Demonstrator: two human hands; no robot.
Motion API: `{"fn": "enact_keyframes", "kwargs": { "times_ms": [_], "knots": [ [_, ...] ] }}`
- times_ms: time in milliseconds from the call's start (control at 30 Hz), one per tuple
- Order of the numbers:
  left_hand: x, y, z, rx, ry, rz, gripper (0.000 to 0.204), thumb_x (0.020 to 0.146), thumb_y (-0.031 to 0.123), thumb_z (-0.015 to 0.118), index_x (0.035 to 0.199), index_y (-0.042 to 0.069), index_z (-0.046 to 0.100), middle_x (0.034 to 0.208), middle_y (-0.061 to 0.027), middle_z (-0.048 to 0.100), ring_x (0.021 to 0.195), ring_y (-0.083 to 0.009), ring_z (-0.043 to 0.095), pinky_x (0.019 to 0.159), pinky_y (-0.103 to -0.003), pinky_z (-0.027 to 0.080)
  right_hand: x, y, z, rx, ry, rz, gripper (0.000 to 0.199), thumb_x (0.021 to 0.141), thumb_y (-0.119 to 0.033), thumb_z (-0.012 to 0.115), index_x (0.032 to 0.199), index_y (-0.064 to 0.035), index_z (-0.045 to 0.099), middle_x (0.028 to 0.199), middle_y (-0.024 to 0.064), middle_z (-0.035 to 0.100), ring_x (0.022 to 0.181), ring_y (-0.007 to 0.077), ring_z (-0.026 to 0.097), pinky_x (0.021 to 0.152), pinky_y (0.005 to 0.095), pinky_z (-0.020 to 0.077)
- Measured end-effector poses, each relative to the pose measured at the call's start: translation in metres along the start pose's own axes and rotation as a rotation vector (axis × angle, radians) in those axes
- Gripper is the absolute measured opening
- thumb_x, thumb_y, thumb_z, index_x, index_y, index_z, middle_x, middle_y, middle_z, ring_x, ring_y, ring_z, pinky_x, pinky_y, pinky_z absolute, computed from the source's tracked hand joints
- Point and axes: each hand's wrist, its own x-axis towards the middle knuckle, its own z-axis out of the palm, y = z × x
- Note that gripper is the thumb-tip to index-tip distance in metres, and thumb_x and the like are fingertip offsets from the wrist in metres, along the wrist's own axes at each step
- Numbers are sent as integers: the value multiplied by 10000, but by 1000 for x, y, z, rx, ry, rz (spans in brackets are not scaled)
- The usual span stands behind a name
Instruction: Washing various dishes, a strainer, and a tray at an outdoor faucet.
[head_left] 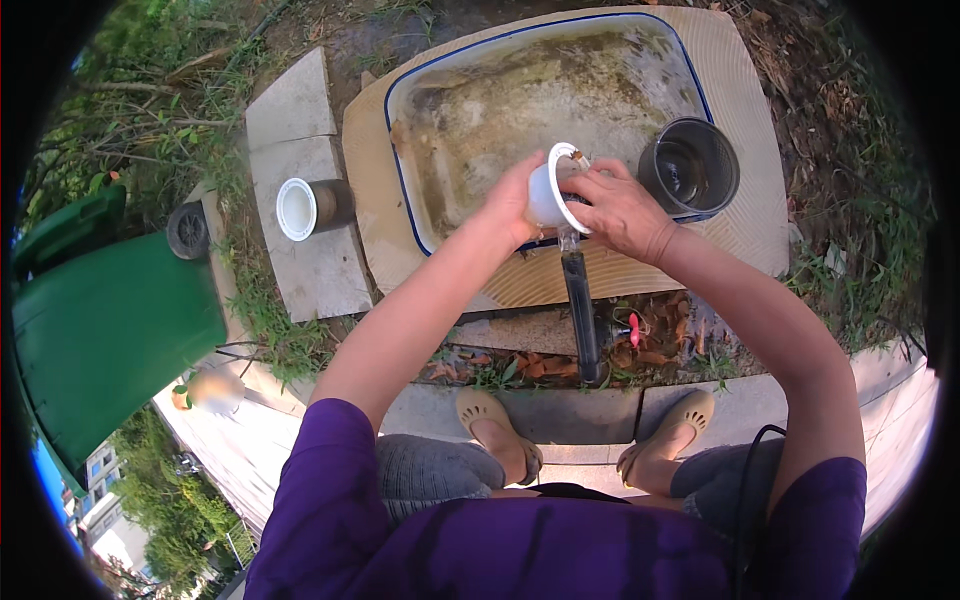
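Note:
My left hand point(515, 200) is wrapped round a white cup point(552, 190) with a wide rim, tipped so its mouth faces right. Curled fingers of my right hand point(625, 210) reach over the rim into the mouth, hiding most of the inside. Something small and brownish shows by the upper rim; I cannot make out what it is. Directly below the cup is the upper end of a dark tap pipe point(580, 310), with a clear glint there that looks like water. Both hands are over the near edge of a shallow enamel basin point(440, 215) with a blue rim.
A dark round pot point(720, 185) holding some liquid stands at the basin's right. Left of the basin, a dark cylinder with a white rim point(297, 208) is on stone slabs point(290, 160). A red tap handle point(634, 330) sticks out near the pipe. A green wheeled bin point(120, 320) lies far left.

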Motion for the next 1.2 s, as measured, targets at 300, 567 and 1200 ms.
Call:
{"fn": "enact_keyframes", "kwargs": {
  "times_ms": [300, 567, 1200],
  "knots": [
    [7, 6, -16, -99, -6, 225, 449, 900, 484, 456, 1179, 135, 496, 1103, -98, 571, 977, -255, 576, 800, -415, 475, 27, -14, -2, 102, 72, 298, 246, 779, -161, 620, 1013, -102, 571, 970, 101, 566, 936, 279, 536, 855, 405, 342],
    [-9, -3, -10, -46, -45, 203, 490, 909, 535, 407, 1201, 152, 496, 1138, -61, 559, 1034, -224, 534, 890, -423, 409, 31, -22, -2, 376, 31, 527, 219, 811, -153, 613, 990, -56, 530, 931, 145, 573, 897, 345, 540, 806, 436, 382],
    [-257, -208, -346, 1796, 886, -822, 269, 928, 258, 423, 957, 97, 636, 1010, -107, 641, 980, -323, 593, 832, -429, 464, 30, -9, -22, 353, 76, 504, 235, 811, -156, 615, 913, 4, 477, 856, 211, 562, 808, 420, 527, 720, 475, 411]
  ]
}}
